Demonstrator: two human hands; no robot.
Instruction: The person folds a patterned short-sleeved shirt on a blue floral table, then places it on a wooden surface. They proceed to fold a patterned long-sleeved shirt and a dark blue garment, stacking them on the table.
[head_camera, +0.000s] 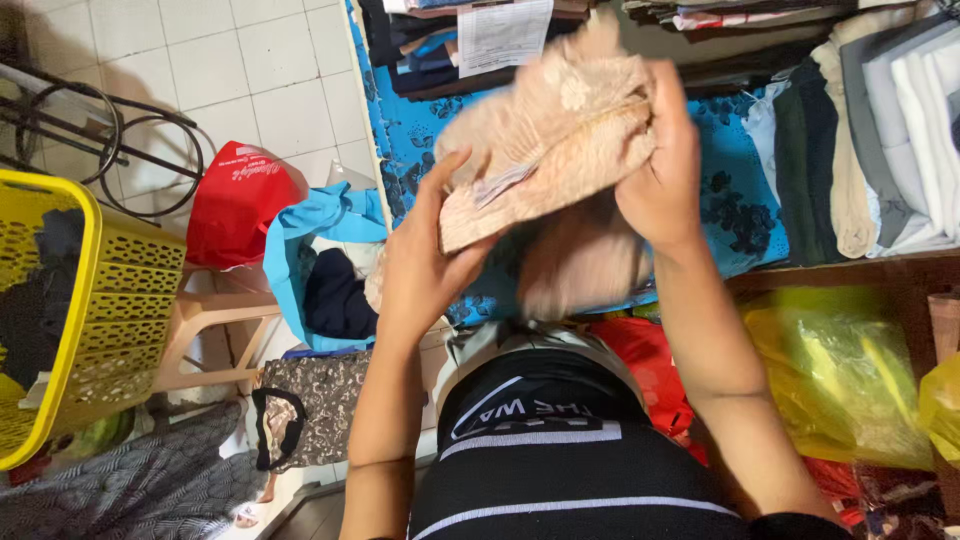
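Observation:
A peach lace garment (545, 150), partly blurred, is held up over a table covered by a blue flowered cloth (735, 190). My left hand (425, 265) grips its lower left edge from below. My right hand (660, 175) grips its right side, fingers wrapped over the top. Part of the garment hangs down between my hands toward my black striped shirt.
Folded clothes (880, 140) are stacked on the table at right, more piles and a paper sheet (500, 35) at the back. A yellow laundry basket (95, 300), a red bag (235, 200), a blue bag (320, 260) on a stool and yellow plastic bags (840, 370) surround me.

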